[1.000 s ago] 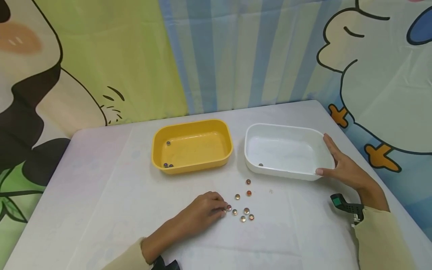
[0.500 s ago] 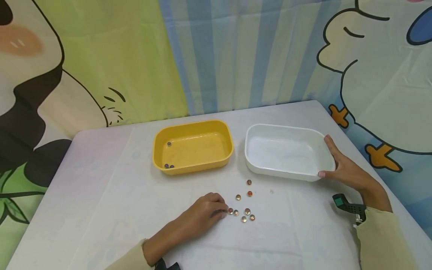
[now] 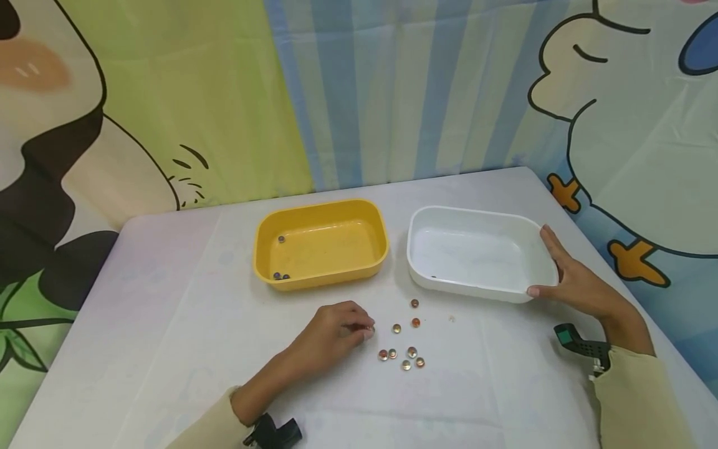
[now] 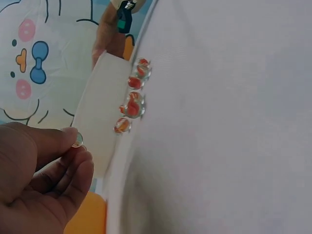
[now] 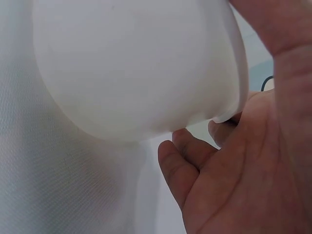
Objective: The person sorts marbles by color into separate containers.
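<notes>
Marbles point(image 3: 412, 352) remain loose beside your left hand point(image 3: 331, 333) pinching one, three lie in the yellow tray point(image 3: 325, 246) beyond, your right hand point(image 3: 586, 287) holding the white tray point(image 3: 479, 252).

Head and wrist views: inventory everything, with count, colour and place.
Table: one, white, lower scene
Backdrop: one, multicoloured, behind the table
Yellow tray: one, yellow, left-centre of the table
White tray: one, white, right of the yellow tray
Loose marbles: eight, amber to reddish, in front of the trays
Tray marbles: three, bluish-grey, inside the yellow tray
Held marble: one, greenish, left of the loose ones
Speck: one, dark, near-left in the white tray
Wrist devices: two, black, wrists
Sleeves: two, beige, forearms
Left grip: one, bare, pinching the held marble
Right grip: one, bare, holding the white tray
</notes>
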A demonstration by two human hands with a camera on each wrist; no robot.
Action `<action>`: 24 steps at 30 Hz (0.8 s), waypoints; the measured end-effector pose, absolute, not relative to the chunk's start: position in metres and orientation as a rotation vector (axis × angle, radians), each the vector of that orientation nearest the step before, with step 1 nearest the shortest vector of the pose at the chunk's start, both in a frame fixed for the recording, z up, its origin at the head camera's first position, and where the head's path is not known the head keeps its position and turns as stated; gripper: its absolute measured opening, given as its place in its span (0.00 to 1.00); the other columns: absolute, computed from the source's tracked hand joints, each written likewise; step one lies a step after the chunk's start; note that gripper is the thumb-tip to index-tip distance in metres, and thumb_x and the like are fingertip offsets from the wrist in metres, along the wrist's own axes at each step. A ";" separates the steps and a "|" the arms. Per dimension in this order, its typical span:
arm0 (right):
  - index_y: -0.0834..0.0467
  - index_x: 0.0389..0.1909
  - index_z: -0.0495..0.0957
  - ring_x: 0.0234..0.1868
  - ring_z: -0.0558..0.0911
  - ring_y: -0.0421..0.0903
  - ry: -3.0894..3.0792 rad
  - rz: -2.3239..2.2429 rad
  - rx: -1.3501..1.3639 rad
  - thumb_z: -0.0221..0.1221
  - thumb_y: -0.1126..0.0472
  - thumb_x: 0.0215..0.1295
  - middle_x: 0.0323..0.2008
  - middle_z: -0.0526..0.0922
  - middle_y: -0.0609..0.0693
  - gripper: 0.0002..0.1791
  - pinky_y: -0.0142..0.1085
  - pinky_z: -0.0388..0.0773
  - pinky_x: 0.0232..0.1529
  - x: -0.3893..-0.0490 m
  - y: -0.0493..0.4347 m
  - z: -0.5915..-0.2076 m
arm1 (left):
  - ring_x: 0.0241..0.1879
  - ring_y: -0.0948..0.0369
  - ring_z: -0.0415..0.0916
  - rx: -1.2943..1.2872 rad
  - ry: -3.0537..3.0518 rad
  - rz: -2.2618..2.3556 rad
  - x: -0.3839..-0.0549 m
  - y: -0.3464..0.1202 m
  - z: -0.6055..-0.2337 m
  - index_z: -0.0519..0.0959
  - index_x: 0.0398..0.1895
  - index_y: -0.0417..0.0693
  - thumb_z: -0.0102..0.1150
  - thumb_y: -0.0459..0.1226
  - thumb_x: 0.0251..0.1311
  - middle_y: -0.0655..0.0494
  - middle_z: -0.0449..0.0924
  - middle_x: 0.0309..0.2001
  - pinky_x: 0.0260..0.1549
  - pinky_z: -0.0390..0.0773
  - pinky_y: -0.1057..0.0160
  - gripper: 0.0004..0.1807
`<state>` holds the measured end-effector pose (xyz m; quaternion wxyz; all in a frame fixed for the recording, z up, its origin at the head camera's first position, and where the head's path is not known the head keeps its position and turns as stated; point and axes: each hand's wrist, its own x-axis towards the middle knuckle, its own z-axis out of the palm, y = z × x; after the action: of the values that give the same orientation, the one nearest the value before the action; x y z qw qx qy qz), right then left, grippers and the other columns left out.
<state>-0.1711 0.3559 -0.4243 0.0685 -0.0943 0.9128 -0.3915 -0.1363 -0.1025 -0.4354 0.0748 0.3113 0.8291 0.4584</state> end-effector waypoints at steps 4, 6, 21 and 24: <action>0.36 0.74 0.25 0.73 0.30 0.63 2.747 -1.196 -0.298 0.71 0.57 0.53 0.74 0.22 0.40 0.67 0.74 0.39 0.56 -0.171 0.356 -0.425 | 0.36 0.67 0.77 0.885 2.463 1.478 -0.145 -0.096 -0.426 0.86 0.39 0.41 0.67 0.30 0.58 0.65 0.80 0.36 0.40 0.79 0.67 0.06; 0.36 0.74 0.25 0.73 0.30 0.63 2.742 -1.214 -0.308 0.71 0.58 0.53 0.74 0.22 0.40 0.67 0.74 0.38 0.56 -0.171 0.356 -0.425 | 0.36 0.66 0.78 0.860 2.441 1.518 -0.149 -0.093 -0.423 0.85 0.40 0.41 0.66 0.31 0.59 0.65 0.80 0.37 0.42 0.79 0.67 0.07; 0.34 0.74 0.25 0.73 0.30 0.65 2.728 -1.241 -0.287 0.70 0.56 0.54 0.75 0.23 0.41 0.66 0.75 0.38 0.55 -0.170 0.355 -0.424 | 0.40 0.65 0.77 0.745 2.390 1.654 -0.179 -0.057 -0.417 0.85 0.44 0.42 0.64 0.32 0.61 0.64 0.82 0.39 0.42 0.80 0.66 0.09; 0.34 0.74 0.25 0.72 0.31 0.66 2.723 -1.250 -0.283 0.70 0.57 0.54 0.75 0.23 0.42 0.66 0.75 0.39 0.55 -0.169 0.355 -0.424 | 0.40 0.64 0.77 0.757 2.401 1.681 -0.188 -0.049 -0.413 0.85 0.44 0.42 0.64 0.31 0.62 0.61 0.82 0.40 0.42 0.80 0.67 0.09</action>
<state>-0.1694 0.3549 -0.4243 0.0660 -0.0939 0.9028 -0.4145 -0.1876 -0.0493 -0.4133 0.0572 0.2497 0.7919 0.5543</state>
